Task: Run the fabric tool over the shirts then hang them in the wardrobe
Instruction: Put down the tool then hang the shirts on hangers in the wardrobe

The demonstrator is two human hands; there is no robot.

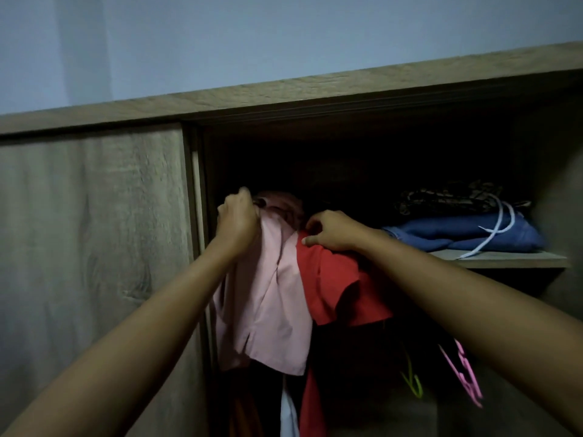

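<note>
The closed door [94,247] walls off the wardrobe [315,86] on the left; you get in only through the open bay. The dark gap above the hanging clothes is free. The pink shirt [277,294] and red shirt [340,279] crowd the bay's left side, touching, with your left hand [238,219] and right hand [331,230] gripping their tops. At right a shelf [504,258] stacked with folded clothes [467,234] blocks you. Below it, a green hanger [413,380] and pink hanger [463,373] dangle in open space.

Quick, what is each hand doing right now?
Left hand: grips the top of the pink shirt.
Right hand: pinches the red shirt at its shoulder.
</note>
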